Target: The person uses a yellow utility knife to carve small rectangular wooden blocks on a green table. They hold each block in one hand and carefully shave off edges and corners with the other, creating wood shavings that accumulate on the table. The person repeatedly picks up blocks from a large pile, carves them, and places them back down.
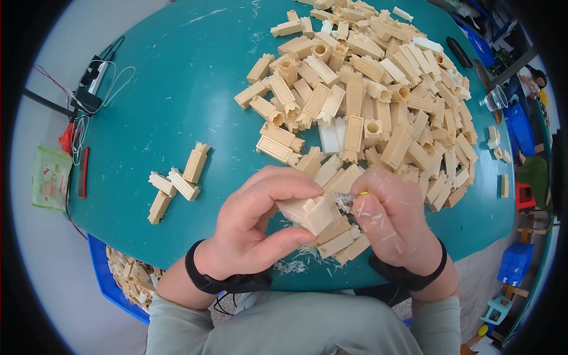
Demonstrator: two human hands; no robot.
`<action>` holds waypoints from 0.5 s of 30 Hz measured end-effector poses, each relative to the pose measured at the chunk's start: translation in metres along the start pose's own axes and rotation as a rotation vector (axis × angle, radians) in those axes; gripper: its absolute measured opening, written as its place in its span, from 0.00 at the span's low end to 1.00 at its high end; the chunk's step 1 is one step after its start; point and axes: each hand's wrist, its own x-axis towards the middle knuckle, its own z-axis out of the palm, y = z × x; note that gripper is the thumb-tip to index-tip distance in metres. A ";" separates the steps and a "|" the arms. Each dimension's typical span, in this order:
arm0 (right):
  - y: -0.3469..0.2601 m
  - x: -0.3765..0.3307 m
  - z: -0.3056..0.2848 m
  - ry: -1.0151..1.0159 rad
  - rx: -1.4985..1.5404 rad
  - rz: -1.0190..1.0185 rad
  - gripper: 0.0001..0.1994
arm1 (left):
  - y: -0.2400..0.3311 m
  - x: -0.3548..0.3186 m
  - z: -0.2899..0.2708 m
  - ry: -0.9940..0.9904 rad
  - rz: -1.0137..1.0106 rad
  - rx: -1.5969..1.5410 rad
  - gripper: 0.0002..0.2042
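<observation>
Cream rectangular plastic moulded block [310, 213] pinched in left hand [257, 228], above near edge of round teal table [177, 106] | right hand [393, 222] closed on small yellow-tipped tool [362, 193], touching block's end | white shavings [296, 263] below hands | large pile of matching blocks [367, 100] behind | four loose blocks [177, 180] left.

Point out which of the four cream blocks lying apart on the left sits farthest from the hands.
The short block at the group's left end; the long block, middle block and lower block all lie closer to the left hand.

Small green printed packet [51, 177], probably plastic, far left.
</observation>
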 end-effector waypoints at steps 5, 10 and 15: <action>0.004 -0.002 0.001 -0.006 -0.029 -0.014 0.12 | 0.000 0.000 0.002 -0.018 -0.011 -0.055 0.17; 0.006 0.000 0.001 0.018 0.096 0.029 0.15 | 0.003 0.001 0.003 -0.052 -0.057 -0.100 0.16; 0.005 -0.001 0.007 -0.052 0.184 0.118 0.16 | 0.002 0.004 0.006 -0.100 -0.034 -0.132 0.16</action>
